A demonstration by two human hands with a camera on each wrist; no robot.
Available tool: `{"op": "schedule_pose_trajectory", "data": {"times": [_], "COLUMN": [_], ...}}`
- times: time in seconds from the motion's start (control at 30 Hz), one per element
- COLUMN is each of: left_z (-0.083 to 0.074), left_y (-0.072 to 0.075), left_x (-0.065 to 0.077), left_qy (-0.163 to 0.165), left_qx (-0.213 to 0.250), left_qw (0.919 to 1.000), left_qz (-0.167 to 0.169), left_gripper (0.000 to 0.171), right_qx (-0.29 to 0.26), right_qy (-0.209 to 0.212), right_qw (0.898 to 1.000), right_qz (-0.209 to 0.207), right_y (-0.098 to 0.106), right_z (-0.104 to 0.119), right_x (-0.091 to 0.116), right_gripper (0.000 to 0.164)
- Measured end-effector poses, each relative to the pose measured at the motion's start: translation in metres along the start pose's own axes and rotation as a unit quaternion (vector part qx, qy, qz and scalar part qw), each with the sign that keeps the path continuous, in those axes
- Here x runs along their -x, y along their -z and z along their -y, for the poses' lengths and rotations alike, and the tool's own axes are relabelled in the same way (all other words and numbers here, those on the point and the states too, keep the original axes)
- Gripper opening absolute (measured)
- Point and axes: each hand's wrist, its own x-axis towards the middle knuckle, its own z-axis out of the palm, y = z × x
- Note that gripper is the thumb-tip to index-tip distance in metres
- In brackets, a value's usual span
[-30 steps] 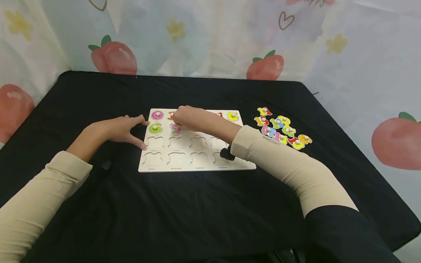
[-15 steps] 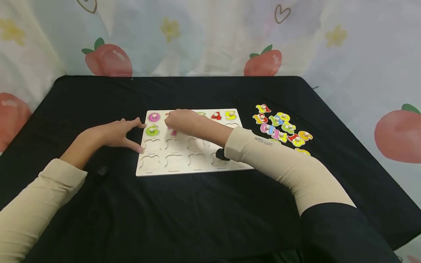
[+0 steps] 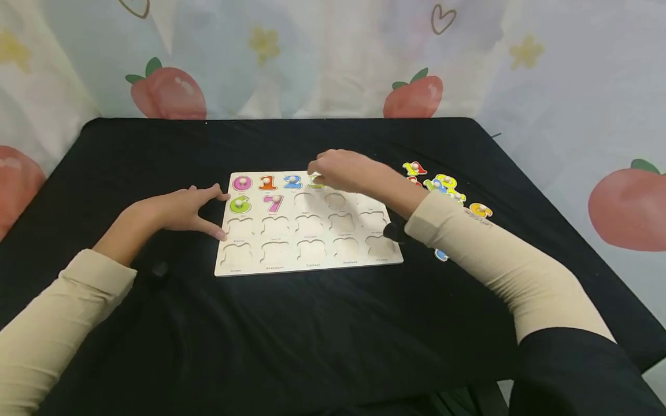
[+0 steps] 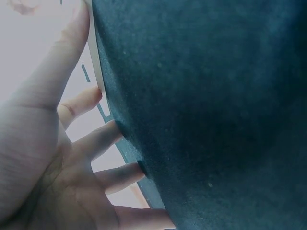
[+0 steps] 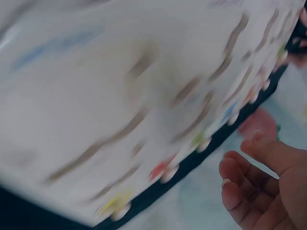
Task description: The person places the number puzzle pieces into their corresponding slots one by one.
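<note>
A white wooden number puzzle board (image 3: 289, 203) lies on the table. My left hand (image 3: 179, 212) touches its left edge with thumb and fingertips, fingers spread and fairly straight; the left wrist view shows them along that edge. My right hand (image 3: 346, 171) is over the board's top right part, near the green 3 piece (image 3: 315, 181). Its fingers are loosely bent and hold nothing in the right wrist view. A pink 7 piece (image 3: 273, 203) sits in the second row beside a green 6 piece (image 3: 240, 204). The red 4 (image 5: 162, 168) and yellow 5 (image 5: 115, 203) are hidden in the head view.
Loose number pieces (image 3: 414, 169) lie in a cluster right of the board, partly covered by my right sleeve (image 3: 484, 248). A yellow-orange piece (image 3: 480, 210) is at the cluster's right. Black cloth (image 3: 291, 335) covers the table; a printed curtain (image 3: 312, 58) hangs behind.
My right hand has moved right from over the 1 and 7 pieces to the board's top right, uncovering the 7 in its slot. The left hand stays at the left edge.
</note>
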Motion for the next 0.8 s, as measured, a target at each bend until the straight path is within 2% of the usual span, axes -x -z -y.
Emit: {"op": "schedule_pose_trajectory", "data": {"times": [0.13,0.37,0.53,0.7,0.8], "left_z": [0.003,0.008,0.009,0.009,0.008], "left_y": [0.002,0.001,0.001,0.000,0.000], "left_x": [0.003,0.006,0.006,0.006,0.007], "left_qy": [0.005,0.010,0.012,0.014,0.016], "left_qx": [-0.007,-0.014,-0.018,-0.016,-0.013], "left_qw": [1.0000,0.9998,0.9998,0.9998,0.9998], "left_qz": [-0.002,-0.001,-0.002,-0.001,0.000], "left_gripper": [0.101,0.101,0.102,0.103,0.103], "right_qx": [-0.007,-0.024,-0.045,-0.067,-0.079], "right_qy": [-0.043,-0.093,-0.124,-0.170,-0.182], "right_qw": [0.999,0.995,0.988,0.977,0.971], "right_qz": [-0.011,0.041,0.076,0.114,0.131], "right_y": [0.004,0.001,-0.009,-0.015,-0.019], "right_z": [-0.043,-0.099,-0.123,-0.135,-0.140], "right_x": [0.033,0.087,0.114,0.130,0.142], "right_gripper": [0.021,0.019,0.012,0.010,0.009]}}
